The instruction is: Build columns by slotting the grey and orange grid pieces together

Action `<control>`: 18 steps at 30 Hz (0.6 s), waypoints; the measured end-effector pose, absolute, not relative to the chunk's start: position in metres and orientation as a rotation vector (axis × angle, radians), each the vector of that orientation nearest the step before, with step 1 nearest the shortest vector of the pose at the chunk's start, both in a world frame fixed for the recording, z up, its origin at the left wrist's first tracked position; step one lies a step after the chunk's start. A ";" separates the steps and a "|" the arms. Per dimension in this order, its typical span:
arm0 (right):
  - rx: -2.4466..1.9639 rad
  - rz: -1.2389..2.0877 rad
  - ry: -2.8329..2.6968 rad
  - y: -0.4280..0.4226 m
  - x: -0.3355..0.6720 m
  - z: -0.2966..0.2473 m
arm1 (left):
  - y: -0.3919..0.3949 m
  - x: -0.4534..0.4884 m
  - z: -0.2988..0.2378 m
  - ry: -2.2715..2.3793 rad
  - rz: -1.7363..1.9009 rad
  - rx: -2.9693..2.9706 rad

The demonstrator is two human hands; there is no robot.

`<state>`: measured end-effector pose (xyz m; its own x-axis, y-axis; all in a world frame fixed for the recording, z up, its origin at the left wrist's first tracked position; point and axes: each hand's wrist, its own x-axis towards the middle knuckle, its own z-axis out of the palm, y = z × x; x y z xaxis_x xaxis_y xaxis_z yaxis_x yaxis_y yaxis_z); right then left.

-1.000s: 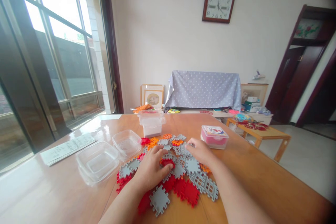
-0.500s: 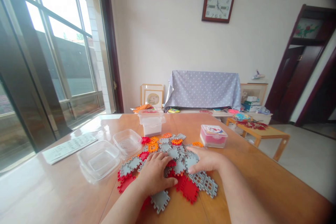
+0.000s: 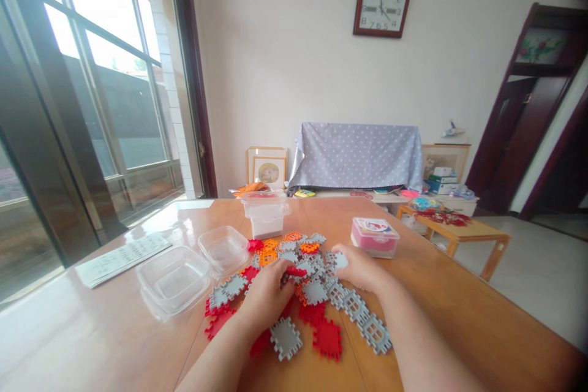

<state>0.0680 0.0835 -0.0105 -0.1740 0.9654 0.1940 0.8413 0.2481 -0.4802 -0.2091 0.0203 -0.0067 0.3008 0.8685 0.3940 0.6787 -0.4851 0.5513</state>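
Plastic interlocking tiles with toothed edges, in grey, red and orange, lie in a loose pile on the wooden table. My left hand, at the pile's middle, pinches a red tile seen nearly edge-on. At the pile's right side my right hand grips a grey tile between thumb and fingers. A row of grey window tiles runs down toward the front right. Nearer me lie a grey square tile and a red square tile.
Two open clear plastic containers sit left of the pile, near a printed sheet. Stacked clear boxes stand behind it. A lidded pink box is at the right, close to the table edge.
My left hand has closed on a red tile and lifted it on edge. My right hand has closed on a grey tile. Several window tiles and the red square have shifted toward the front.
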 end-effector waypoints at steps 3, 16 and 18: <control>-1.565 0.392 -1.972 0.086 0.064 -0.008 | 0.023 -0.210 -0.012 1.377 1.090 2.184; -1.324 0.580 -1.790 0.069 0.019 0.001 | 0.030 -0.205 -0.013 1.245 1.446 1.744; -1.319 0.578 -1.793 0.071 0.016 -0.003 | 0.030 -0.205 -0.011 1.219 1.418 1.702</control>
